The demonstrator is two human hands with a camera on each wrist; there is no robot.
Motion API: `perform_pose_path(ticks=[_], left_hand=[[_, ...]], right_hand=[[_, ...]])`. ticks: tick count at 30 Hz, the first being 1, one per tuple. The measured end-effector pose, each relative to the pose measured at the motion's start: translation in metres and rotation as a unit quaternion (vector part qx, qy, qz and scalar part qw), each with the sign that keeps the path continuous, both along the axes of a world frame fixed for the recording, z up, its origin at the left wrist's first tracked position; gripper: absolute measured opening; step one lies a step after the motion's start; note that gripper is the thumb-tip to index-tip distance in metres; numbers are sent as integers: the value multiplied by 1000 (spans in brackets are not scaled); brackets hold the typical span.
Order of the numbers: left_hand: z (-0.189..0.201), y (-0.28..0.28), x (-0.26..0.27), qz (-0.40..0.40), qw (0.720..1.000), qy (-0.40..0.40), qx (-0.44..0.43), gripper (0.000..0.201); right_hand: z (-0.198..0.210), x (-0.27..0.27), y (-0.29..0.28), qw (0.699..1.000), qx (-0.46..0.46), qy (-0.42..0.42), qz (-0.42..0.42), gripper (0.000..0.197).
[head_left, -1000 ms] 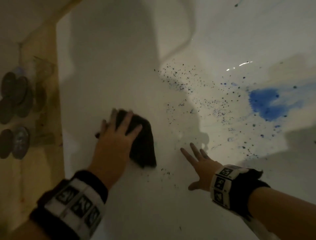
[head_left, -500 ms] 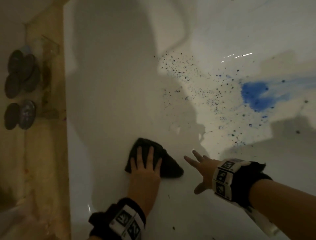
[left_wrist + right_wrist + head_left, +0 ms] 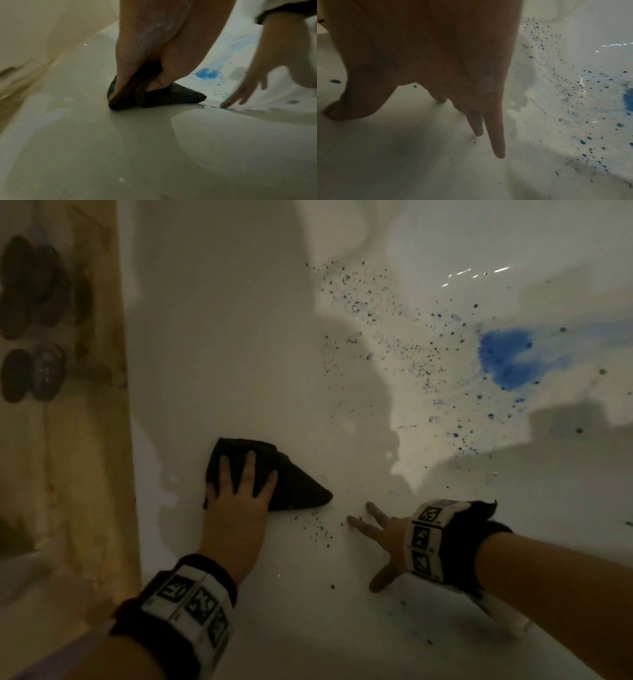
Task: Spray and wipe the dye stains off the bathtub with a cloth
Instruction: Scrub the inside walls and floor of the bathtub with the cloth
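**Wiping in progress; most of the staining not yet reached**

While the left hand (image 3: pixel 236 508) presses the dark cloth (image 3: pixel 294 484) flat against the white bathtub (image 3: pixel 222 354), its fingers (image 3: pixel 249 470) lie spread and nearly straight across the near half of the cloth. The left wrist view shows the thumb and a finger tucked into the folds, so the cloth is partly pinched as well as pressed. Its far corner points toward the right hand (image 3: pixel 383 529), which holds nothing; those fingers (image 3: pixel 496 142) are splayed with the tips bracing on the tub surface.

Just beyond the cloth's corner, between the two hands, sits a small cluster of dark specks (image 3: pixel 317 529). Farther out, up and to the right of both hands, a broad field of specks runs into the large blue dye patch (image 3: pixel 507 357), well apart from the cloth.

Risks, in my judgement:
- The surface looks wet and glossy; the bracing hand could slip under load.
- Blue marks already show on the cloth in the left wrist view; a loaded cloth may smear dye over clean enamel.
- Passing through the blue patch without fresh spray would probably spread it, not lift it.
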State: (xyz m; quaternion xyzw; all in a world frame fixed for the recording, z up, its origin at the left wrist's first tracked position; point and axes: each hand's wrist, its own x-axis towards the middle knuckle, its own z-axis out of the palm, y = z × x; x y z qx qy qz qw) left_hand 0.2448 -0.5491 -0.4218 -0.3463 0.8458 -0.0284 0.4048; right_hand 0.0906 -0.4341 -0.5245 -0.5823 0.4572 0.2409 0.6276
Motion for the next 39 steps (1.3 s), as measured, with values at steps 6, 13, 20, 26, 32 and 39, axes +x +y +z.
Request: perform_pose_path(ticks=[6,13,20,26,32,39], left_hand=[[-5,90,-9,98,978,-125,133,62],[26,86,-42,142,961,-79,225,57],[39,87,-45,125,955,-199,184,45],[26,131,-78,90,951,-194,223,28],[31,149,-99,90,957,-44,271,31],[57,138,-55,77,960,184,197,46]], right_hand=[[24,-33,15,997,25,18,65,106],[44,-89,45,992,48,73,95,100],[53,-91,50,990,66,41,115,86],[57,-95,55,991,81,32,100,76],[73,-114,38,999,-17,25,-23,73],[84,-68,15,987,59,-121,-86,63]])
